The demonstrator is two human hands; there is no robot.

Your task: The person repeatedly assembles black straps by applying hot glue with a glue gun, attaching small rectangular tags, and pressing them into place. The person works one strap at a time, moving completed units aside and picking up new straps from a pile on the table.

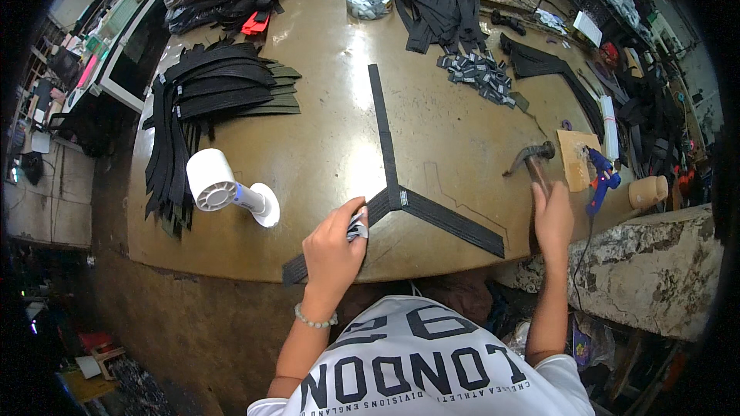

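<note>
A black webbing piece shaped like an upside-down Y lies on the table in front of me. A small grey label sits at its joint. My left hand is over the piece's left leg, its fingers closed around some small grey-and-white pieces, perhaps labels; the fingers partly hide them. Off to the right, my right hand grips the wooden handle of a hammer. The hammer's dark metal head points away from me, near the tan board.
Stacked black straps and a white handheld fan are on the left. Farther back are a roll of grey pieces, black strips and scattered grey labels. A blue glue gun and tan cup stand right.
</note>
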